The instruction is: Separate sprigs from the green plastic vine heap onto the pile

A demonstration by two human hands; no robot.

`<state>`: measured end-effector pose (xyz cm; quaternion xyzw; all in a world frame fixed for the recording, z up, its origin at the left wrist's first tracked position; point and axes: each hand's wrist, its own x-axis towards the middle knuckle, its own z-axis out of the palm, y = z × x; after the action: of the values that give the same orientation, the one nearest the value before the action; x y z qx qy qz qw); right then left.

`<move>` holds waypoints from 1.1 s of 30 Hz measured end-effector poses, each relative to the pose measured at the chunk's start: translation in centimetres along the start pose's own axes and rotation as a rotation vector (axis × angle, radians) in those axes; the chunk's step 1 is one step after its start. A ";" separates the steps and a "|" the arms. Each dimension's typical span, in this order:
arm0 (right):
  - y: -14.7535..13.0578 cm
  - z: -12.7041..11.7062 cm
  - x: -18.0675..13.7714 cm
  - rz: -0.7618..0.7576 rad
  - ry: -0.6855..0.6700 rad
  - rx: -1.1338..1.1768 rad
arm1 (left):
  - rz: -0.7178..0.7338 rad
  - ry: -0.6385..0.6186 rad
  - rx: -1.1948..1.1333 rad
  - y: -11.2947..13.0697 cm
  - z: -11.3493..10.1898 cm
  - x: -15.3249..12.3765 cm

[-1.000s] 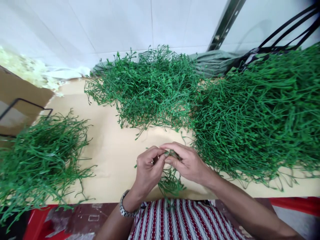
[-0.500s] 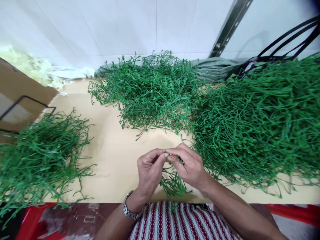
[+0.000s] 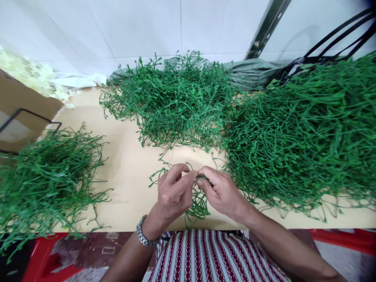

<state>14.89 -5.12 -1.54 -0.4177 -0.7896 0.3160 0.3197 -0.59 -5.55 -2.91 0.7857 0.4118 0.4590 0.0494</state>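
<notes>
Just above the table's near edge, my left hand [image 3: 175,192] and my right hand [image 3: 221,192] meet at the fingertips. My right thumb and forefinger pinch the green artificial stems [image 3: 197,206], whose thin curled strands hang between the hands. My left fingers are bent and closed at the same spot, touching the right fingertips; the exact grip is hidden behind the knuckles. More green strands with small budded tips stick out beyond my left hand on its far left side. A metal watch is on my left wrist.
A big heap of green stems [image 3: 305,145] covers the right side. Another pile [image 3: 182,102] lies at the back, and a third pile [image 3: 55,180] at left. A cardboard box [image 3: 26,102], a black wire frame and pale yellow flowers [image 3: 26,74] stand far left. A tiled wall rises behind.
My left hand has rolled over, its back now turned more upward. Strands now show on the far left side of it, and the hanging stems have shifted slightly left and up.
</notes>
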 end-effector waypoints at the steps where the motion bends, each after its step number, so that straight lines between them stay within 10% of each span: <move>1: 0.1 0.0 0.0 -0.006 -0.021 -0.002 | 0.035 -0.037 0.020 -0.2 -0.2 0.1; 14: 0.0 -4.3 0.6 -0.379 -0.441 -0.118 | 0.266 -0.744 0.044 -0.2 -4.7 2.7; 20: 0.4 -6.4 1.2 -0.227 -0.306 -0.021 | -0.124 -0.648 -0.345 -1.6 -5.8 3.2; 26: 1.1 -1.7 1.4 0.086 -0.158 0.368 | -0.567 -0.330 -0.798 -1.1 -3.1 2.5; 33: 1.0 1.6 1.5 0.151 -0.060 0.686 | -0.732 -0.088 -0.823 -0.7 -1.1 1.8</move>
<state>13.42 -3.70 -2.93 -0.3338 -0.6136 0.5977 0.3935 -1.43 -4.18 -1.42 0.5257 0.4421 0.5015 0.5260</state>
